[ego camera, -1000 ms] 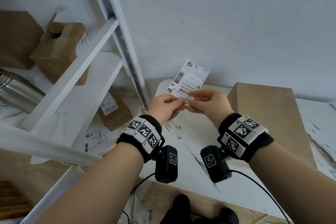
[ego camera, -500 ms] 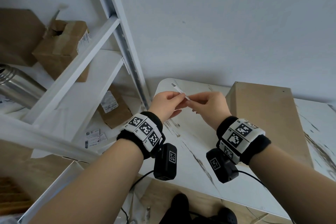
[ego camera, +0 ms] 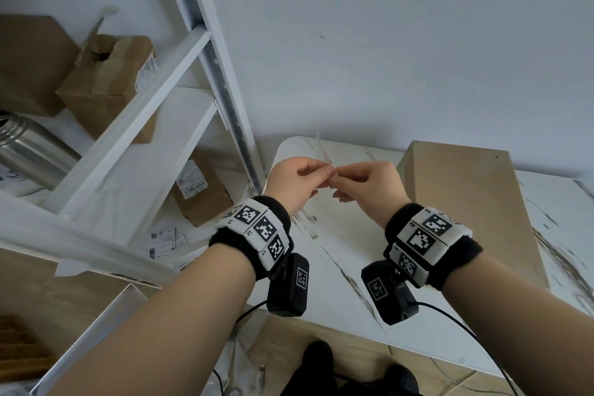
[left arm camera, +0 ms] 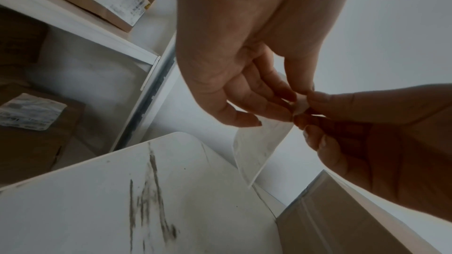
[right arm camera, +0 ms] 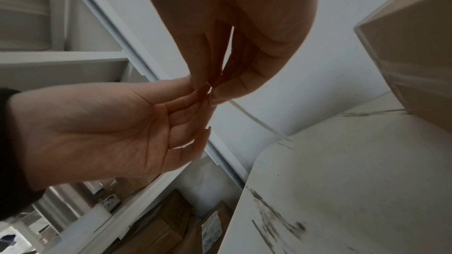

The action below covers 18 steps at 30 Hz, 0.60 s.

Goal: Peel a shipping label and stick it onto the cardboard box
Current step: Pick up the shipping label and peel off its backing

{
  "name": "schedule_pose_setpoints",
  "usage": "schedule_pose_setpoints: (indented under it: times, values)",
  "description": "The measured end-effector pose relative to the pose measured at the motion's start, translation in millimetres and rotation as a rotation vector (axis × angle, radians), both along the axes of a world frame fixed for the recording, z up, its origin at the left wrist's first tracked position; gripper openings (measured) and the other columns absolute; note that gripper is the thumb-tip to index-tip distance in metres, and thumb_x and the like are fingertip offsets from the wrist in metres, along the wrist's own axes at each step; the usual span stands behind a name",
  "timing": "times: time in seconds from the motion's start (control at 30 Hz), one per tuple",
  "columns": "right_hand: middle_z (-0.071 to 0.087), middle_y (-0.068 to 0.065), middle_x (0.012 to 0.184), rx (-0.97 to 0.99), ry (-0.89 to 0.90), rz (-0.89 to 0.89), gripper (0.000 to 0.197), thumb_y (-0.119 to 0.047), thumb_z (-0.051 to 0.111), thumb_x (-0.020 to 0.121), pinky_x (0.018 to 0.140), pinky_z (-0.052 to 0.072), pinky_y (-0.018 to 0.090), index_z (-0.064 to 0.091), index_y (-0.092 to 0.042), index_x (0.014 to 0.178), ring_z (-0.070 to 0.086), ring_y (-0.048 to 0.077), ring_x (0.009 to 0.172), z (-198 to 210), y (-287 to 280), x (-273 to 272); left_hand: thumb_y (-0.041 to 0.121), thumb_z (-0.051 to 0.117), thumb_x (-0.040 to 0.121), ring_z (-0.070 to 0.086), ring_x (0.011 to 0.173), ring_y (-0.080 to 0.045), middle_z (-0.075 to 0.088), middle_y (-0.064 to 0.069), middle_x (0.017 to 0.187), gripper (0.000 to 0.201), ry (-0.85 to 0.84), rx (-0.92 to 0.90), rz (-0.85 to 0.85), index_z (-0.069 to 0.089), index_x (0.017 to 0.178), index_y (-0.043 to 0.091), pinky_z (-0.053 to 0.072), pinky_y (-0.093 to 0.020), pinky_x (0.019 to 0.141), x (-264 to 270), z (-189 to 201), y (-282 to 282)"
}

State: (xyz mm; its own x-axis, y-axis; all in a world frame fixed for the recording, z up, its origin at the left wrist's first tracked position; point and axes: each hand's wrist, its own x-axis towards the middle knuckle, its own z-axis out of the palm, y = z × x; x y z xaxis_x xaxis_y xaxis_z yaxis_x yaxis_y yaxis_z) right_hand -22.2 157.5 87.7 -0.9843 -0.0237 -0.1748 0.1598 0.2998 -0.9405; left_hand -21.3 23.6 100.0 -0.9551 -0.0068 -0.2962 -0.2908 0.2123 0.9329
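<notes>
White marble-look table [ego camera: 337,244], cardboard box [ego camera: 475,202] standing on it; shelf [ego camera: 106,202] bearing labelled boxes

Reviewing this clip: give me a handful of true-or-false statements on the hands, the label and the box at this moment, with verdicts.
1. Both hands pinch the shipping label at one corner. True: the left hand and the right hand meet there.
2. The label is already stuck on the cardboard box. False: it is held in the air above the table, apart from the box.
3. The cardboard box stands on the table to the person's right. True.
4. The right hand rests flat on the box. False: its grip is on the label's corner.
5. Boxes on the shelf carry labels. True.
</notes>
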Motion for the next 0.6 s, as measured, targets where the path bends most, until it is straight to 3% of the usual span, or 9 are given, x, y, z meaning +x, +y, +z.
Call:
schedule_pose_setpoints:
  times: [0.13, 0.23, 0.3, 0.43, 0.6]
  values:
    - [0.07, 0.013, 0.073, -0.016, 0.017, -0.004, 0.016, -0.007, 0.068, 0.083, 0.057, 0.055, 0.013, 0.075, 0.0, 0.095, 0.06, 0.008, 0.052, 0.5, 2.2, 1.5, 0.02, 0.063, 0.087, 0.07, 0.096, -0.026, 0.071, -0.003, 0.088, 0.01, 0.052, -0.086, -0.017, 0.07, 0.081, 0.022, 0.056, -0.039, 0.091, 0.5, 0.3, 2.7]
    - [0.072, 0.017, 0.08, -0.003, 0.02, 0.01, 0.017, -0.005, 0.067, 0.082, 0.061, 0.056, 0.015, 0.075, 0.0, 0.096, 0.062, 0.014, 0.058, 1.2, 3.5, 2.8, 0.022, 0.067, 0.085, 0.068, 0.084, -0.015, 0.069, 0.005, 0.081, 0.009, 0.054, -0.083, -0.026, 0.073, 0.09, 0.018, 0.056, -0.033, 0.088, 1.1, -0.5, 3.2]
    - [0.071, 0.017, 0.079, 0.003, 0.019, 0.015, 0.018, -0.001, 0.065, 0.084, 0.059, 0.055, 0.012, 0.074, 0.002, 0.098, 0.062, 0.011, 0.056, 1.0, 3.5, 3.6, 0.021, 0.07, 0.083, 0.066, 0.079, -0.008, 0.068, 0.009, 0.079, 0.014, 0.067, -0.094, -0.025, 0.073, 0.095, 0.014, 0.054, -0.029, 0.086, 0.2, -3.3, 2.6]
    - [0.07, 0.015, 0.08, -0.009, 0.005, 0.005, 0.019, 0.001, 0.062, 0.085, 0.058, 0.055, 0.01, 0.074, 0.002, 0.1, 0.06, -0.001, 0.048, 0.0, 2.4, 4.4, 0.018, 0.068, 0.083, 0.07, 0.09, -0.016, 0.073, -0.002, 0.087, 0.019, 0.098, -0.145, -0.048, 0.073, 0.101, 0.012, 0.054, -0.031, 0.091, -0.5, -3.9, 0.5]
    - [0.069, 0.008, 0.074, -0.03, -0.011, -0.001, 0.018, -0.002, 0.062, 0.086, 0.058, 0.055, 0.01, 0.073, 0.002, 0.1, 0.062, 0.01, 0.058, 3.5, 2.6, 7.3, 0.013, 0.064, 0.086, 0.07, 0.092, -0.017, 0.075, -0.009, 0.1, 0.022, 0.137, -0.163, -0.078, 0.072, 0.107, 0.009, 0.053, -0.028, 0.094, 1.2, -3.4, -0.7]
